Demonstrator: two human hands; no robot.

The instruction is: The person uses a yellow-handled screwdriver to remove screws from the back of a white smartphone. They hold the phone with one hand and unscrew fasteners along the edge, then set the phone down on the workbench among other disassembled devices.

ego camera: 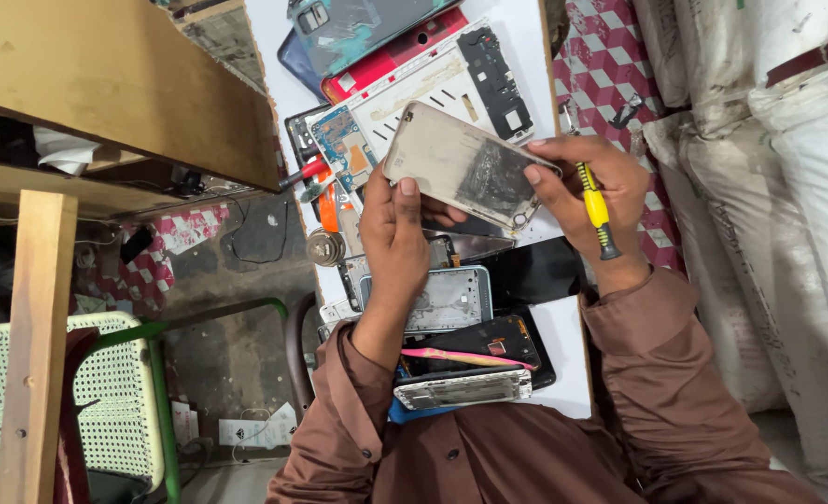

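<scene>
Gold phone back cover (461, 166) gripped by left hand (393, 233); right hand (589, 201) also clasps yellow screwdriver (598, 213); white sacks (769, 187) right.

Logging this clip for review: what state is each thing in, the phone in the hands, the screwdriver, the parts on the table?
Left hand: gripping the phone's near edge.
Right hand: closed on phone and screwdriver.
Gold phone: held above the table, tilted, back up, scuffed.
Yellow screwdriver: tucked in the right palm, tip not in use.
Silver phone frame: lying flat, opened up.
White back cover: flat, inside facing up.
Pink pry tool: lying across a dark phone.
</scene>
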